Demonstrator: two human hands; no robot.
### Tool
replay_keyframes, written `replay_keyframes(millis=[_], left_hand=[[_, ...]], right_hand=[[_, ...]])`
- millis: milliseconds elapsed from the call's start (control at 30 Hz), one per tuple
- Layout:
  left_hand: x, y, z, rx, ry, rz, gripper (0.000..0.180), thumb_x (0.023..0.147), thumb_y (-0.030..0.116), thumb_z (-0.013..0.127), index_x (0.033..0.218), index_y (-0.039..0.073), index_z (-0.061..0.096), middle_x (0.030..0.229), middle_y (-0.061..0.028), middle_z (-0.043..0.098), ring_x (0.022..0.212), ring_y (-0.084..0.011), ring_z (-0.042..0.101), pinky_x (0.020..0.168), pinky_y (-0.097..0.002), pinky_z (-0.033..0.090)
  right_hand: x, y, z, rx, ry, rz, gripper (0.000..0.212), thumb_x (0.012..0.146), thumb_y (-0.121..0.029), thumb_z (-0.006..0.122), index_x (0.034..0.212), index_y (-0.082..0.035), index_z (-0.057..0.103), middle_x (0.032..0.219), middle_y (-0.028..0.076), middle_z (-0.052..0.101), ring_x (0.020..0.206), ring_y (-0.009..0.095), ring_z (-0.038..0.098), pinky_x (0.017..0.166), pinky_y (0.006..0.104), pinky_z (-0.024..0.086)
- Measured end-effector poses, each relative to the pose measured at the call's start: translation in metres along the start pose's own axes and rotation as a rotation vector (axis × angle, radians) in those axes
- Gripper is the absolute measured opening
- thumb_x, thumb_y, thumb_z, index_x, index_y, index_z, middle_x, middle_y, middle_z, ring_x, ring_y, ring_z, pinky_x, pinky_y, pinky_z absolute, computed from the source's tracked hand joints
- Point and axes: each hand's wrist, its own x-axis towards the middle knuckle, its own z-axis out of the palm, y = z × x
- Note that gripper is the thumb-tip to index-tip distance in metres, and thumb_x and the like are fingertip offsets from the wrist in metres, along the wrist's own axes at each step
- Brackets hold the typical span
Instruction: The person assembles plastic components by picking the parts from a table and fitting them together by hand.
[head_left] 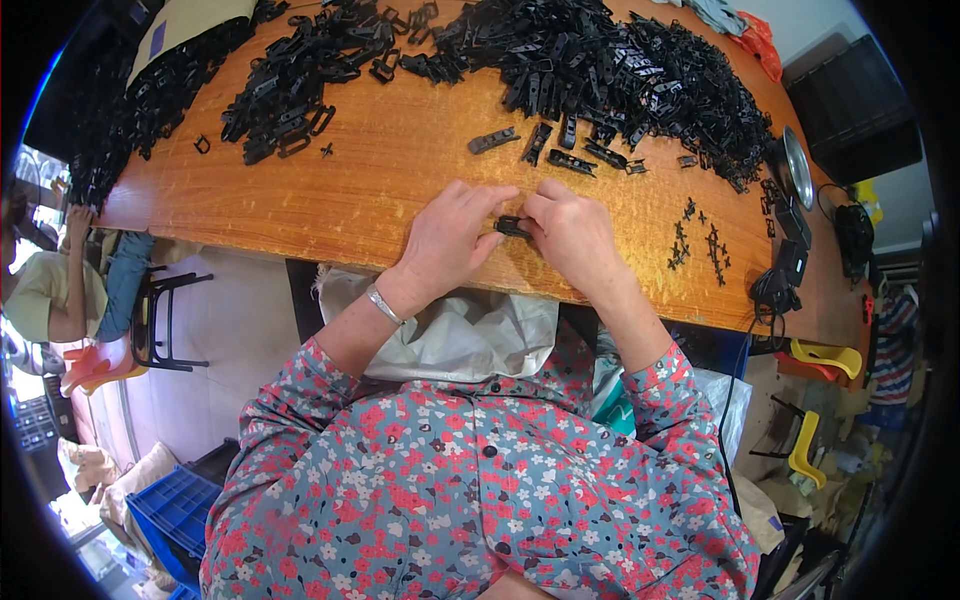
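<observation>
A small black plastic clip part (512,227) is held close to the table's near edge. My right hand (572,228) grips its right end, thumb and fingers pinched together. On its left side is my left hand (447,238), thumb and forefinger spread apart. The left thumb tip comes near the part's left end; whether it touches is unclear. Just beyond my hands lie several loose black clip pieces (572,162). Small black cross-shaped pieces (714,250) lie in short rows to the right of my right hand.
Large heaps of black plastic parts (620,75) cover the far side of the wooden table (380,200). Another heap (290,90) lies left. A round metal lid-like thing (797,168) and black cable (772,290) sit right. A person (60,290) sits at far left.
</observation>
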Motion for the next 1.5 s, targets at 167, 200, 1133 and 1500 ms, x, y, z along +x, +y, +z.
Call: replay_keyframes(millis=[167,200,1133,1500], left_hand=[[0.002,0.001,0.0,0.005,0.008,0.016,0.062,0.077,0.002,0.08,0.135,0.013,0.062,0.107,-0.0067,0.07,0.101,-0.031,0.063,0.088,-0.0418,0.055],[0.003,0.001,0.0,0.004,0.01,0.026,0.06,0.078,0.003,0.08,0.135,0.013,0.062,0.107,-0.007,0.07,0.102,-0.0309,0.063,0.088,-0.0416,0.054],[0.071,-0.042,-0.001,0.405,0.132,-0.064,0.028,0.086,0.012,0.078,0.111,0.004,0.068,0.099,-0.0157,0.066,0.098,-0.037,0.063,0.089,-0.0461,0.052],[0.028,0.019,-0.048,-0.172,-0.152,-0.169,0.031,0.088,0.002,0.077,0.117,0.0,0.068,0.101,-0.0086,0.069,0.091,-0.02,0.068,0.082,-0.0297,0.054]], right_hand=[[-0.002,0.003,0.01,-0.053,-0.034,0.028,0.009,0.086,-0.012,0.075,0.092,-0.007,0.071,0.09,0.013,0.065,0.077,0.036,0.071,0.067,0.0471,0.057],[-0.004,0.002,0.009,-0.049,-0.041,0.035,0.01,0.086,-0.012,0.075,0.092,-0.006,0.07,0.091,0.013,0.065,0.078,0.036,0.071,0.068,0.0472,0.057],[-0.07,0.003,0.011,1.915,-0.176,0.705,0.031,0.106,-0.023,0.066,0.125,0.001,0.069,0.103,0.013,0.077,0.076,0.015,0.072,0.07,0.0292,0.061],[-0.035,-0.019,0.008,1.859,0.101,0.662,0.032,0.107,-0.022,0.064,0.129,0.001,0.067,0.103,0.011,0.076,0.077,0.013,0.071,0.07,0.0275,0.059]])
